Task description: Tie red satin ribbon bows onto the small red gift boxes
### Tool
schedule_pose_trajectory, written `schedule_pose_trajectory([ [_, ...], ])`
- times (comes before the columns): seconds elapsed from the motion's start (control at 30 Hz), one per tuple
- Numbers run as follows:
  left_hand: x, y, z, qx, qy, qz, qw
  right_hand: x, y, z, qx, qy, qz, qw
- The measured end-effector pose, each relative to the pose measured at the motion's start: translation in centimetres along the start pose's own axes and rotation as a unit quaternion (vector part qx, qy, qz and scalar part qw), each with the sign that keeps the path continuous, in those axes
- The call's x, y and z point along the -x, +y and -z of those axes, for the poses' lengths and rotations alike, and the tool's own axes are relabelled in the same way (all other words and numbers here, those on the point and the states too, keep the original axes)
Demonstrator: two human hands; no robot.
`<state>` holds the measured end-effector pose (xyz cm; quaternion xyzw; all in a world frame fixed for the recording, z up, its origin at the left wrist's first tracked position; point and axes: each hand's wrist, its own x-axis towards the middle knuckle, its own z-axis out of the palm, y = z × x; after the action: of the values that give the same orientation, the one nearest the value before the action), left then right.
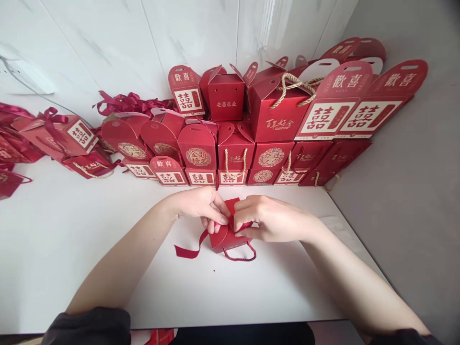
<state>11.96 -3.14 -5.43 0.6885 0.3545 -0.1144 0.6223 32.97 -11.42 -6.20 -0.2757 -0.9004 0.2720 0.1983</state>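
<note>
A small red gift box [222, 238] sits on the white table [72, 239] in front of me. A dark red ribbon [190, 249] runs across its top and trails off to the left on the table. A red cord handle [241, 255] loops out at the box's near side. My left hand [201, 205] pinches the ribbon on top of the box with closed fingers. My right hand [266, 218] pinches the ribbon from the other side, fingertips almost meeting the left hand's.
Stacked red gift boxes [230, 139] line the marble wall at the back, larger ones [345, 105] to the right. More boxes [61, 139] and loose ribbons [125, 103] lie at the left. The table's right edge [355, 230] borders a grey floor.
</note>
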Motion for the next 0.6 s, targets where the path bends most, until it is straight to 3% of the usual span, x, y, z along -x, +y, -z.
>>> schedule_pose_trajectory([
  [0.17,0.1,0.3,-0.4,0.007,0.006,-0.003,1.0,0.0,-0.8,-0.3,0.046,-0.032,-0.023,0.998],
  [0.37,0.4,0.6,-1.5,-0.047,0.057,-0.039,0.997,0.1,-0.9,-0.6,0.03,-0.032,-0.051,0.998],
  [0.53,0.6,0.4,-3.0,-0.146,0.149,-0.109,0.972,0.4,-0.4,0.3,-0.018,-0.045,-0.062,0.997],
  [0.6,0.6,0.5,-3.5,-0.17,0.177,-0.129,0.961,0.4,0.2,0.7,-0.026,-0.009,-0.068,0.997],
])
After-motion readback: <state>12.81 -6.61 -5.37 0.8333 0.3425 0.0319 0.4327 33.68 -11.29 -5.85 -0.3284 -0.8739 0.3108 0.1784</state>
